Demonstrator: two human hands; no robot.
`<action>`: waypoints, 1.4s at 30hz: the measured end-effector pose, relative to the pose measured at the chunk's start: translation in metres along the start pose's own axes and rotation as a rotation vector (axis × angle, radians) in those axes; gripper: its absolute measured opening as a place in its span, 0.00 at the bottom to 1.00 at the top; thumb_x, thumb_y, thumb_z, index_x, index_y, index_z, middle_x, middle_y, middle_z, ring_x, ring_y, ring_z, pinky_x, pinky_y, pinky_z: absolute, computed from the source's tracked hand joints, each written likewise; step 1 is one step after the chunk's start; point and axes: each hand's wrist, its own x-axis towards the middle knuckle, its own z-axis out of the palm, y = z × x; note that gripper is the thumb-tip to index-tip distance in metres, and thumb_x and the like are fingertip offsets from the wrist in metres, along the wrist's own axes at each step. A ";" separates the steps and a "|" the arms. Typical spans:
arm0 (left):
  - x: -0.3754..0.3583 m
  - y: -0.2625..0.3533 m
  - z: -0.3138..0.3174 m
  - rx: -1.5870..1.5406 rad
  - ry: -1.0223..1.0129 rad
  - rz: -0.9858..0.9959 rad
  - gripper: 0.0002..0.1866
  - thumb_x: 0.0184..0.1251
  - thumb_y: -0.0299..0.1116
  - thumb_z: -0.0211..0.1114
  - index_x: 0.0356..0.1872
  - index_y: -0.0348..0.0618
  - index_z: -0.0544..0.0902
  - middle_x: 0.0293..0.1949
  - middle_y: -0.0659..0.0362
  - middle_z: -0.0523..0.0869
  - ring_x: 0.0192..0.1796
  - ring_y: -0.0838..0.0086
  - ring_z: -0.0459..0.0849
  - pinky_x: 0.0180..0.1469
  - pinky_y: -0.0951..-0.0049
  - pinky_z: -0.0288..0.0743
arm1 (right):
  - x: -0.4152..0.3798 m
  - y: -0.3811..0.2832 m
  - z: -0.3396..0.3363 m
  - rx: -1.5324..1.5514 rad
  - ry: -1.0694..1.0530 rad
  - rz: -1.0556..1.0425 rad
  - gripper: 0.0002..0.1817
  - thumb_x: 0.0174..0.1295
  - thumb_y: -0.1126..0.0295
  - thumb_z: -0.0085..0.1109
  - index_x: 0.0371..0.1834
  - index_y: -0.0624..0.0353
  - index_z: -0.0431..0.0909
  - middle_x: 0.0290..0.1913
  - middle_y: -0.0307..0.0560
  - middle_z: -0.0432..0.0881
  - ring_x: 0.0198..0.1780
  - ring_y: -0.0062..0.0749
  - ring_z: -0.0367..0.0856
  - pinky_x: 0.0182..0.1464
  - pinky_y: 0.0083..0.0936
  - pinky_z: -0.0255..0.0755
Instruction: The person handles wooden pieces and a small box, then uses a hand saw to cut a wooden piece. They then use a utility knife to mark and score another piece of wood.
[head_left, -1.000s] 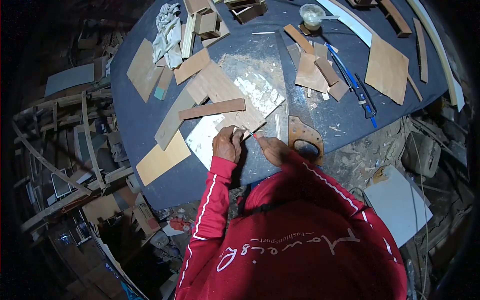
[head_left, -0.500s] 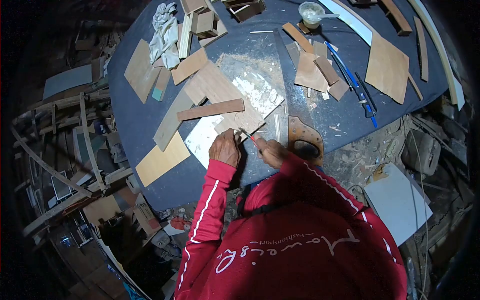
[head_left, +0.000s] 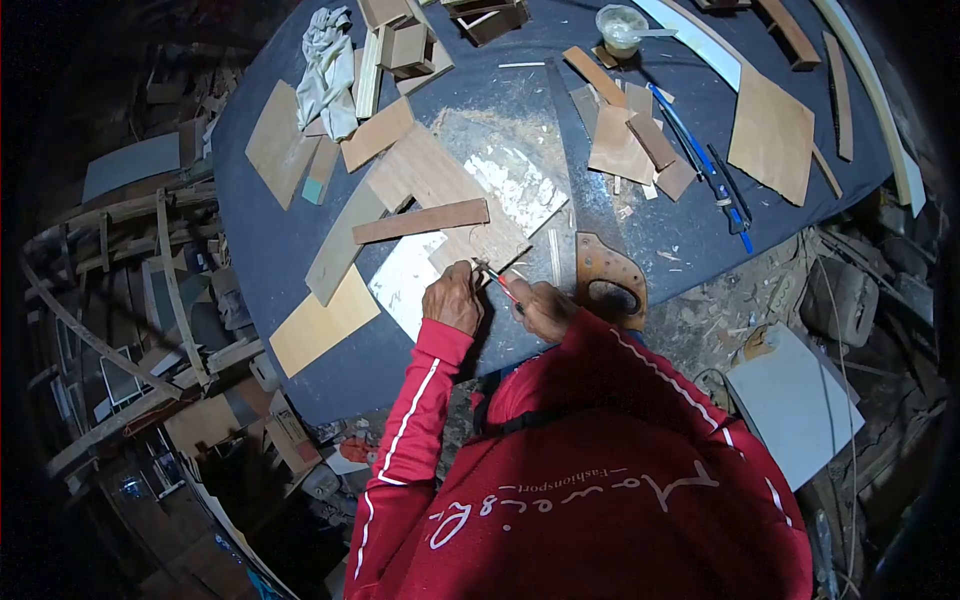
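Observation:
My left hand (head_left: 454, 300) is closed, its fingers curled at the near edge of a thin plywood board (head_left: 440, 183). My right hand (head_left: 545, 309) grips a slim red-handled tool (head_left: 507, 289); its narrow, pale metal end reaches the board's near edge, close to my left fingertips. Whether that tool is a knife or a chisel is too small to tell. A narrow brown wood strip (head_left: 421, 220) lies across the board. Under it sits a white-smeared panel (head_left: 400, 281). Curled shavings are scattered by the board's near corner.
A handsaw (head_left: 611, 279) lies just right of my right hand. Farther right are wood offcuts (head_left: 617, 146), a blue hacksaw (head_left: 701, 165) and a large veneer piece (head_left: 771, 135). A plastic tub (head_left: 621, 30) stands at the back, a cloth (head_left: 328, 75) at back left.
The tool's tip and both hands have shifted very slightly at the board's edge. The grip of each hand looks the same.

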 end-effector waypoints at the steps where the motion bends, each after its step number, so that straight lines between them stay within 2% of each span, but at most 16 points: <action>1: -0.001 -0.002 0.002 -0.005 0.011 0.005 0.03 0.61 0.23 0.56 0.30 0.36 0.71 0.27 0.42 0.79 0.27 0.43 0.80 0.29 0.50 0.74 | -0.003 -0.004 0.000 -0.013 -0.004 0.000 0.38 0.68 0.35 0.33 0.14 0.57 0.69 0.12 0.37 0.63 0.15 0.26 0.60 0.21 0.29 0.55; 2: -0.001 -0.003 0.003 -0.006 0.011 0.001 0.03 0.61 0.23 0.56 0.30 0.36 0.71 0.27 0.42 0.79 0.27 0.43 0.80 0.29 0.50 0.74 | -0.005 -0.009 -0.002 -0.016 -0.006 0.003 0.38 0.68 0.35 0.33 0.14 0.57 0.69 0.12 0.37 0.63 0.15 0.26 0.60 0.21 0.29 0.55; 4: -0.002 -0.006 0.006 0.003 0.040 0.027 0.07 0.64 0.26 0.59 0.30 0.38 0.71 0.24 0.42 0.79 0.27 0.44 0.80 0.27 0.52 0.72 | -0.009 -0.015 -0.005 -0.324 -0.028 -0.212 0.23 0.71 0.53 0.40 0.42 0.65 0.74 0.23 0.65 0.79 0.29 0.56 0.81 0.39 0.45 0.74; 5: -0.001 -0.004 0.005 -0.001 0.038 0.027 0.07 0.64 0.26 0.59 0.30 0.38 0.71 0.24 0.42 0.79 0.27 0.44 0.80 0.27 0.52 0.72 | -0.004 -0.008 0.000 -0.324 -0.027 -0.207 0.23 0.71 0.53 0.40 0.42 0.65 0.74 0.23 0.65 0.79 0.29 0.56 0.81 0.39 0.45 0.74; 7: -0.002 -0.002 0.004 -0.014 0.060 0.039 0.06 0.61 0.25 0.60 0.30 0.38 0.71 0.23 0.42 0.78 0.26 0.44 0.79 0.27 0.52 0.72 | 0.016 0.021 0.018 -0.713 0.440 -0.709 0.22 0.72 0.60 0.41 0.27 0.64 0.78 0.18 0.54 0.77 0.18 0.42 0.75 0.22 0.36 0.65; 8: -0.002 -0.001 0.003 -0.012 0.059 0.040 0.06 0.61 0.25 0.60 0.30 0.38 0.71 0.23 0.42 0.78 0.26 0.44 0.79 0.27 0.52 0.72 | 0.031 0.037 0.021 -0.711 0.440 -0.709 0.22 0.72 0.60 0.41 0.27 0.64 0.78 0.18 0.54 0.77 0.18 0.42 0.75 0.22 0.36 0.65; 10: -0.001 0.001 0.001 -0.035 0.026 -0.006 0.04 0.55 0.21 0.57 0.30 0.36 0.71 0.27 0.42 0.79 0.28 0.43 0.80 0.30 0.49 0.73 | 0.049 0.046 0.018 -0.968 0.336 -0.867 0.13 0.69 0.71 0.43 0.46 0.67 0.77 0.24 0.64 0.79 0.24 0.55 0.81 0.24 0.47 0.71; 11: -0.001 0.001 0.001 -0.038 0.023 -0.002 0.04 0.55 0.21 0.57 0.30 0.36 0.71 0.27 0.42 0.79 0.28 0.43 0.80 0.30 0.49 0.73 | 0.044 0.045 0.016 -0.968 0.341 -0.863 0.13 0.69 0.71 0.43 0.46 0.67 0.77 0.24 0.64 0.79 0.24 0.55 0.81 0.24 0.47 0.71; 13: -0.001 0.001 0.001 -0.024 0.003 -0.009 0.04 0.55 0.21 0.57 0.30 0.36 0.71 0.27 0.42 0.78 0.28 0.43 0.80 0.30 0.49 0.73 | 0.025 0.034 0.011 -0.947 0.200 -0.566 0.19 0.67 0.68 0.43 0.58 0.66 0.70 0.31 0.69 0.82 0.36 0.63 0.84 0.37 0.54 0.75; 16: -0.001 0.002 0.000 -0.027 0.000 -0.016 0.04 0.55 0.21 0.57 0.31 0.36 0.72 0.27 0.42 0.79 0.29 0.43 0.80 0.30 0.49 0.73 | 0.009 0.015 0.013 -0.760 0.159 -0.461 0.18 0.70 0.65 0.42 0.56 0.64 0.71 0.31 0.69 0.82 0.36 0.62 0.84 0.37 0.53 0.76; 22: 0.000 0.002 -0.003 -0.044 -0.003 0.006 0.04 0.54 0.20 0.57 0.30 0.36 0.71 0.27 0.42 0.78 0.28 0.44 0.80 0.29 0.50 0.72 | 0.006 -0.011 0.017 -0.824 0.183 -0.312 0.19 0.74 0.62 0.34 0.52 0.62 0.72 0.34 0.69 0.82 0.38 0.63 0.84 0.40 0.55 0.76; 25: 0.000 -0.001 0.000 -0.030 -0.015 0.016 0.04 0.54 0.20 0.56 0.30 0.36 0.71 0.26 0.42 0.78 0.28 0.44 0.80 0.28 0.50 0.72 | -0.001 0.009 0.013 -0.754 0.166 -0.433 0.21 0.75 0.60 0.32 0.53 0.63 0.72 0.34 0.69 0.82 0.37 0.64 0.83 0.40 0.56 0.76; 29: 0.001 -0.001 0.001 -0.060 0.012 0.037 0.04 0.53 0.20 0.56 0.29 0.36 0.71 0.26 0.42 0.78 0.27 0.43 0.79 0.28 0.50 0.72 | 0.007 0.011 0.016 -0.755 0.173 -0.405 0.21 0.75 0.59 0.33 0.53 0.63 0.73 0.36 0.68 0.83 0.38 0.65 0.83 0.40 0.56 0.76; 32: 0.000 -0.001 0.000 -0.044 0.013 0.043 0.04 0.53 0.19 0.56 0.30 0.36 0.71 0.26 0.42 0.78 0.27 0.43 0.79 0.28 0.50 0.72 | 0.021 0.007 0.021 -0.777 0.175 -0.189 0.21 0.75 0.60 0.33 0.52 0.64 0.73 0.36 0.69 0.83 0.38 0.66 0.83 0.39 0.56 0.75; 37: -0.001 -0.002 0.000 -0.055 -0.021 0.008 0.05 0.53 0.19 0.56 0.31 0.36 0.71 0.25 0.41 0.78 0.27 0.43 0.79 0.28 0.50 0.72 | 0.005 0.022 0.020 -0.793 0.280 -0.509 0.20 0.75 0.60 0.36 0.52 0.64 0.74 0.31 0.65 0.82 0.32 0.63 0.84 0.37 0.53 0.78; 42: -0.002 -0.001 0.000 -0.053 -0.003 0.033 0.05 0.53 0.19 0.57 0.31 0.35 0.71 0.25 0.41 0.78 0.26 0.43 0.79 0.27 0.50 0.72 | 0.011 0.016 0.022 -1.022 0.241 -0.331 0.17 0.74 0.62 0.40 0.51 0.63 0.75 0.29 0.63 0.81 0.30 0.55 0.85 0.30 0.47 0.78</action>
